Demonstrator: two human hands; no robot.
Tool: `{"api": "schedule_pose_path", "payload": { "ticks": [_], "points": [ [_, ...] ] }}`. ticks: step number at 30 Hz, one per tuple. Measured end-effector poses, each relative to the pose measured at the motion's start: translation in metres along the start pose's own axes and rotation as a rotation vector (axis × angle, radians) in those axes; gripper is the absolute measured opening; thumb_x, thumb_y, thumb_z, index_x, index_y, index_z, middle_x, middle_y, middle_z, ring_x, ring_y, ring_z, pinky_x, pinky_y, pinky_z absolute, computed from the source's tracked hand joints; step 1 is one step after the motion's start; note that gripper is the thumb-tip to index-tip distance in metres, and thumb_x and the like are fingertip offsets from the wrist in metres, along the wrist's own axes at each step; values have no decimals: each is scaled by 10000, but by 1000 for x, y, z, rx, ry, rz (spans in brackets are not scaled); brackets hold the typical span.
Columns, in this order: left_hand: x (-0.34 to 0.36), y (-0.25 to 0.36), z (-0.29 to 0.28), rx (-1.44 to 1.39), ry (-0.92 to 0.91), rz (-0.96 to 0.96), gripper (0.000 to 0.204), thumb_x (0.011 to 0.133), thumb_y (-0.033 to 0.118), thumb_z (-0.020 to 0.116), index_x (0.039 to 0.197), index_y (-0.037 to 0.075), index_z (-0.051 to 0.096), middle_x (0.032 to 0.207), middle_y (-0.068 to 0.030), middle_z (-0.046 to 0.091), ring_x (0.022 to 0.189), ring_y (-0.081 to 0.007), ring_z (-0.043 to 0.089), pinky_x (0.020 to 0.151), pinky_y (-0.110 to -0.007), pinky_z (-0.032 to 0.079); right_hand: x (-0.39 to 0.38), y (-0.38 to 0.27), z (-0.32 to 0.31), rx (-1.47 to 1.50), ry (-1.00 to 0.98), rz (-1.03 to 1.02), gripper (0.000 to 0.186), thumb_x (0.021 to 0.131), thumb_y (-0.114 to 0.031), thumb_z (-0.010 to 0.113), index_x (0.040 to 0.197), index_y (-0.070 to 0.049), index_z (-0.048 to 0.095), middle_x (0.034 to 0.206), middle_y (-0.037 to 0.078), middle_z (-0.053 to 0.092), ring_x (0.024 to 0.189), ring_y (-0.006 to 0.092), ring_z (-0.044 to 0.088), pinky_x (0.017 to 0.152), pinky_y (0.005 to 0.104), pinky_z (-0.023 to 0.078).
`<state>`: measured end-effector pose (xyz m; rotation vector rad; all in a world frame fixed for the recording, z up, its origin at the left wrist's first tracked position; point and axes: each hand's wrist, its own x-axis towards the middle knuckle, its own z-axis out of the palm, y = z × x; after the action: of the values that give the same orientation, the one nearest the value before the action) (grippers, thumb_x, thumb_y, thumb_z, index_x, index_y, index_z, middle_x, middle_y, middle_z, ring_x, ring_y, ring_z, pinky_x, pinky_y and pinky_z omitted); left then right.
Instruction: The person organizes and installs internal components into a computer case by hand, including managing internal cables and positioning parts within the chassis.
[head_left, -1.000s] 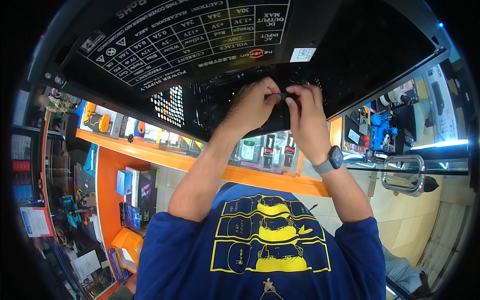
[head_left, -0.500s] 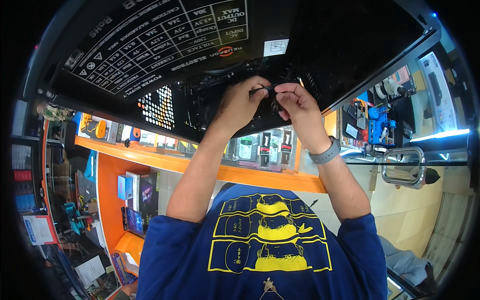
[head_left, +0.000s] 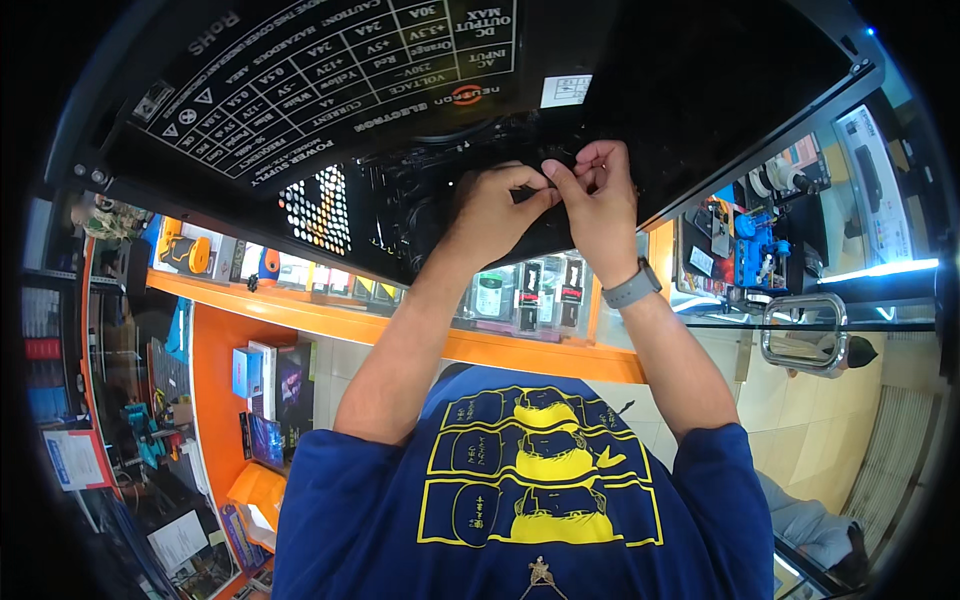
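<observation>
An open black computer case (head_left: 700, 110) spans the top of the view, with a labelled black power supply (head_left: 370, 70) at its upper left. Inside it, my left hand (head_left: 500, 208) has thumb and fingertips pinched together. My right hand (head_left: 603, 215) wears a grey watch band and pinches right beside it, its thumb meeting the left fingertips and its other fingers curled. A thin black cable is between the two pinches, mostly covered by the fingers and lost against the dark interior. Dark wires and parts behind the hands are hard to make out.
Below the case runs an orange-edged glass counter (head_left: 500, 340) displaying packaged goods. A perforated case panel (head_left: 316, 215) is left of my arms. Blue equipment (head_left: 757, 245) sits at the right, near a metal door handle (head_left: 806, 335). Boxes (head_left: 262, 372) fill an orange shelf at lower left.
My right hand has turned more upright and moved slightly up, its thumb now against my left fingertips. The black cable that showed between the hands is now mostly hidden. The view has shifted slightly.
</observation>
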<state>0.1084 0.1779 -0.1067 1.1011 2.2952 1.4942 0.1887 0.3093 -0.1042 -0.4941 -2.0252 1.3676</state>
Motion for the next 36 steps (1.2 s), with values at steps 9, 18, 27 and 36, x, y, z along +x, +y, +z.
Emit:
{"api": "schedule_pose_path", "payload": {
  "ticks": [9, 18, 27, 36],
  "points": [
    [2, -7, -6, 87, -11, -120, 140, 889, 149, 768, 971, 36, 760, 941, -124, 763, 831, -202, 721, 733, -323, 529, -16, -18, -22, -636, -300, -575, 340, 901, 2, 621, 1239, -20, 650, 1091, 151, 677, 1009, 337, 649, 868, 409, 528],
    [-4, 3, 1, 176, 176, 64, 255, 883, 196, 772, 1096, 59, 747, 922, -159, 739, 840, -278, 724, 742, -364, 536, -1, -5, -15, -705, -383, -486, 278, 843, 17, 628, 1114, 10, 691, 1088, 177, 604, 1056, 347, 608, 915, 434, 501],
    [2, -2, -5, 179, 28, 12, 237, 925, 256, 722, 1031, 51, 776, 969, -161, 748, 811, -321, 708, 774, -386, 525, -10, -6, -16, -518, -287, -417, 238, 908, -1, 607, 1141, 30, 647, 1151, 237, 549, 1073, 397, 578, 931, 436, 501],
    [12, -6, -8, -154, -43, -206, 300, 949, 303, 698, 938, 11, 764, 707, -119, 686, 636, -154, 610, 625, -324, 475, -17, -9, -18, 129, -258, 162, 244, 951, -23, 631, 1166, 8, 518, 1042, 149, 676, 906, 173, 679, 794, 281, 509]
  ]
}}
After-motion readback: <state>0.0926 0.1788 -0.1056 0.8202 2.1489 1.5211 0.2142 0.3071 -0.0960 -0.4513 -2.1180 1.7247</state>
